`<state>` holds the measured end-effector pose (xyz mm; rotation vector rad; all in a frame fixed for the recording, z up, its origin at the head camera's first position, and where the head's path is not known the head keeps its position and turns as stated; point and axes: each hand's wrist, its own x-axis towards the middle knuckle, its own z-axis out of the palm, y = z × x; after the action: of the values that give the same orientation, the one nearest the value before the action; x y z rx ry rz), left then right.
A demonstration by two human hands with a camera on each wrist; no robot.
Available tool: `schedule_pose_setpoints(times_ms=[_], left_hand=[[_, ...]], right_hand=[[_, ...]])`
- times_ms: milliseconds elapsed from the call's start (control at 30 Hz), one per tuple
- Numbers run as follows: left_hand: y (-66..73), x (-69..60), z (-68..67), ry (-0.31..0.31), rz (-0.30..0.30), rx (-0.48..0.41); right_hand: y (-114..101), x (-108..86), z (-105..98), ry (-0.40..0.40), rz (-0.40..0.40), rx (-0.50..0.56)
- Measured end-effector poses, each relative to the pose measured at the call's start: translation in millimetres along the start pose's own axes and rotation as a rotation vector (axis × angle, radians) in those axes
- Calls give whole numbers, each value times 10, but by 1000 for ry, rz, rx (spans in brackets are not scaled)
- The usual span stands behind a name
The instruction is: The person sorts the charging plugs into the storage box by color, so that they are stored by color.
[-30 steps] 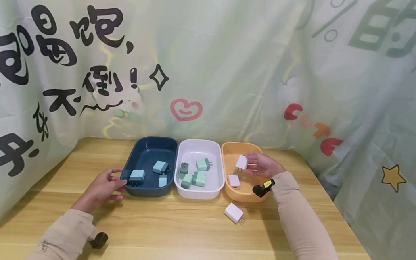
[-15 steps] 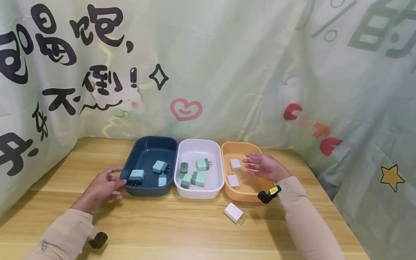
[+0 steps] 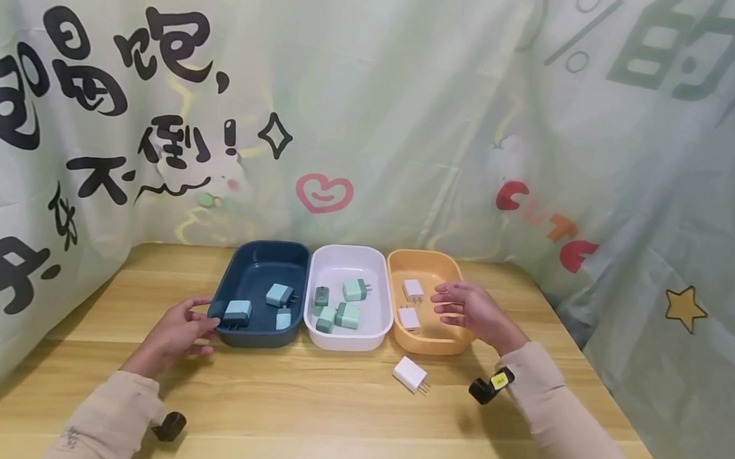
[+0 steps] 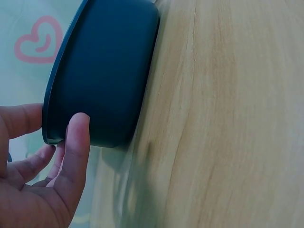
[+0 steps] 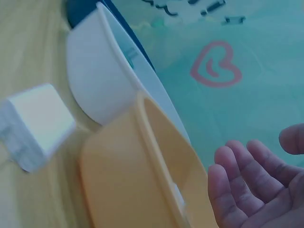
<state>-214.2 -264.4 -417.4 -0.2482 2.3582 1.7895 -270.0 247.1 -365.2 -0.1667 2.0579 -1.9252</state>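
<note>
At the left, my left hand [image 3: 174, 333] rests its fingers and thumb on the near left corner of the dark blue tray [image 3: 264, 269], touching rim and outer wall; the left wrist view shows the fingers only lightly bent. Over the right side of the orange tray [image 3: 433, 346], my right hand [image 3: 473, 312] is held with loose fingers and nothing in them. Two white charger plugs [image 3: 409, 319] lie in that tray's left part. Another white charger plug [image 3: 410, 374] lies on the table in front of it, prongs pointing right; the right wrist view shows it close up.
A white tray [image 3: 348, 341] with several green charger plugs [image 3: 347, 315] stands between the other two trays. Three light blue plugs [image 3: 280, 294] lie in the blue tray. Behind the wooden table [image 3: 305, 422] hangs a printed cloth [image 3: 412, 120].
My right hand has let go of a white charger plug, which now lies in the orange tray, and has drawn back right and toward me. My left hand stays at the blue tray.
</note>
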Motion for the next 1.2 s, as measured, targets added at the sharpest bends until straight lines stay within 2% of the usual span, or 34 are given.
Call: schedule_pose_setpoints(times_ms=[367, 567, 700, 833, 1200], left_hand=[[-16, 26, 13, -8, 18, -11], [-21, 7, 6, -6, 24, -6], [-23, 1, -5, -1, 21, -9], [-15, 4, -4, 5, 18, -9], [-11, -16, 8, 4, 9, -5]], right_hand=[[163, -430, 207, 26, -113, -159], [290, -576, 299, -79, -121, -318], [398, -600, 362, -131, -127, -455], [513, -578, 402, -134, -159, -566], [696, -474, 505, -170, -188, -637]])
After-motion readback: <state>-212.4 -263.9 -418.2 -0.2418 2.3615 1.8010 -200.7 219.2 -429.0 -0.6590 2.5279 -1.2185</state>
